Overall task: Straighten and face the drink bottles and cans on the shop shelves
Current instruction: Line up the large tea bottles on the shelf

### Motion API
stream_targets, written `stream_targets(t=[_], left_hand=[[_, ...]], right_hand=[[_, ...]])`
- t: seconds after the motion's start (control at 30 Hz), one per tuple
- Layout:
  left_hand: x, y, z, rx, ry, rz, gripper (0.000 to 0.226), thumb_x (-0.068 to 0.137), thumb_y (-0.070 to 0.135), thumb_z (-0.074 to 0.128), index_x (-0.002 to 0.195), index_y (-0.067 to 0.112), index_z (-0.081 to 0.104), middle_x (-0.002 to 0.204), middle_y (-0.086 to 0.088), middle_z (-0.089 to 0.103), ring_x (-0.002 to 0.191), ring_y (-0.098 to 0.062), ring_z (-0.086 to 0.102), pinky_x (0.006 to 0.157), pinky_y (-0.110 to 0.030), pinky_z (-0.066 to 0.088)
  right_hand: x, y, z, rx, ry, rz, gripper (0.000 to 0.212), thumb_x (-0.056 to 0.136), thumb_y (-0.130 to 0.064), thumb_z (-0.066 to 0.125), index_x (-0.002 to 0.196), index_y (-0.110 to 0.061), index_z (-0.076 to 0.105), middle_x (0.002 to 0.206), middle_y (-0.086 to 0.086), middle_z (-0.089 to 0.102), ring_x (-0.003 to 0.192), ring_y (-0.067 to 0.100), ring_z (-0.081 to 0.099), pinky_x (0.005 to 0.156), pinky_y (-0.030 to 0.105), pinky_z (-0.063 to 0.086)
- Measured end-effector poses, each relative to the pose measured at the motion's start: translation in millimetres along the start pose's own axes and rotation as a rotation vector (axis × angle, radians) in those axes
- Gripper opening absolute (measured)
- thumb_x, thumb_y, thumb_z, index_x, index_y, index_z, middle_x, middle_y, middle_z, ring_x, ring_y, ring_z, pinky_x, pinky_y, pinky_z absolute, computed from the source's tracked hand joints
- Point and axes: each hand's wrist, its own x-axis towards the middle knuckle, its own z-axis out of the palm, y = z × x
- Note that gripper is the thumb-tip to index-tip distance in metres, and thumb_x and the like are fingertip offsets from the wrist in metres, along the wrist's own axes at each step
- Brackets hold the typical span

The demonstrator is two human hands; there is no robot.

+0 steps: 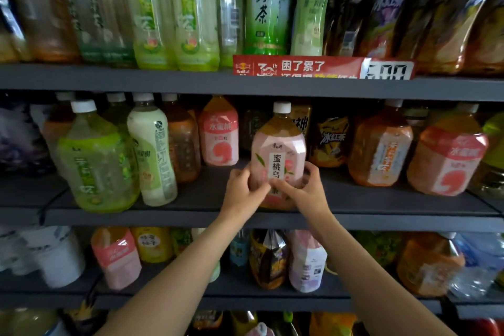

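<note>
While both hands, left hand (246, 187) and right hand (305, 188), clamp the pink peach-tea bottle (278, 150) at the middle shelf (191, 199) front edge, label facing out; risk: over-twisting could tip it off the lip.

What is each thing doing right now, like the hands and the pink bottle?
Pink bottle: upright, capped, label facing out, held.
Left hand: grips the bottle's left side.
Right hand: grips the bottle's right side.
Middle shelf: bare patches around the bottle.
Green bottle: capped, leaning.
</note>
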Motion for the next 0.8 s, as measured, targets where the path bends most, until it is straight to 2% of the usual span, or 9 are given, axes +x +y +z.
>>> stream_targets(t=[0.1,0.17,0.23,0.3,0.4,0.5,0.63,0.73,0.8], left_hand=[[0.9,0.7,6.1,-0.027,-0.028,0.031,0.055,0.086,0.027,0.062,0.137,0.021,0.042,0.112,0.004,0.038,0.108,-0.01,0.046,0.092,-0.023,0.04],[1.7,-2.8,7.4,-0.06,-0.044,0.053,0.06,0.086,0.028,0.064,0.14,0.022,0.039,0.114,0.005,0.039,0.113,-0.012,0.049,0.094,-0.025,0.044],[0.9,-5.4,7.0,-0.095,-0.057,0.072,0.061,0.086,0.027,0.065,0.141,0.023,0.038,0.115,0.009,0.038,0.111,-0.006,0.049,0.089,-0.017,0.042],[0.2,-7.0,7.7,-0.11,-0.049,0.096,0.061,0.085,0.026,0.066,0.14,0.023,0.039,0.114,0.009,0.038,0.109,-0.004,0.049,0.084,-0.011,0.041],[0.4,-11.2,9.6,-0.116,-0.015,0.128,0.063,0.083,0.029,0.068,0.139,0.023,0.04,0.115,0.007,0.042,0.109,-0.005,0.05,0.084,-0.013,0.042],[1.7,-17.8,11.1,-0.095,-0.007,0.155,0.067,0.08,0.031,0.071,0.139,0.025,0.039,0.117,0.006,0.044,0.107,-0.006,0.052,0.086,-0.016,0.043],[3.5,-26.0,16.5,-0.069,-0.013,0.17,0.077,0.076,0.036,0.074,0.141,0.03,0.034,0.13,0.004,0.047,0.118,-0.011,0.049,0.097,-0.029,0.045],[6.3,-25.8,17.1,-0.151,-0.02,0.133,0.065,0.077,0.043,0.071,0.134,0.032,0.042,0.131,0.007,0.052,0.121,-0.011,0.049,0.099,-0.034,0.045],[6.7,-26.3,16.1,-0.262,0.004,0.139,0.042,0.08,0.04,0.066,0.119,0.033,0.052,0.123,0.006,0.059,0.117,-0.012,0.054,0.097,-0.031,0.046]], right_hand=[[2.1,3.3,-11.7,0.012,0.022,0.002,0.084,0.064,-0.026,0.084,0.134,-0.016,0.038,0.115,0.004,0.06,0.1,0.017,0.062,0.08,0.038,0.057],[2.9,3.4,-17.4,0.022,0.024,0.005,0.091,0.054,-0.038,0.085,0.131,-0.016,0.044,0.111,0.003,0.065,0.098,0.019,0.065,0.079,0.041,0.058],[3.3,1.9,-21.8,0.038,-0.008,0.018,0.095,0.046,-0.045,0.084,0.129,-0.016,0.048,0.107,0.003,0.068,0.096,0.02,0.067,0.078,0.043,0.058],[4.6,2.4,-25.8,0.062,-0.05,0.022,0.079,0.057,-0.032,0.084,0.127,-0.013,0.051,0.104,0.003,0.069,0.093,0.018,0.068,0.075,0.038,0.059],[5.7,4.5,-30.9,0.128,-0.107,0.032,0.061,0.071,-0.013,0.078,0.127,-0.011,0.052,0.1,0.002,0.071,0.089,0.016,0.07,0.068,0.028,0.058],[7.1,9.2,-34.3,0.204,-0.159,0.055,0.064,0.075,-0.006,0.074,0.133,-0.012,0.047,0.106,0.003,0.07,0.096,0.015,0.068,0.072,0.027,0.057],[7.0,5.8,-32.3,0.207,-0.174,0.015,0.069,0.074,-0.008,0.074,0.134,-0.015,0.041,0.111,0.004,0.066,0.101,0.017,0.065,0.079,0.033,0.057],[6.6,2.0,-22.8,0.165,-0.132,-0.039,0.067,0.074,-0.015,0.076,0.131,-0.012,0.043,0.109,0.002,0.065,0.095,0.014,0.066,0.072,0.028,0.057],[8.1,2.0,-19.5,0.172,-0.096,-0.051,0.068,0.072,-0.019,0.078,0.13,-0.011,0.043,0.109,0.003,0.064,0.093,0.013,0.065,0.07,0.026,0.056]])
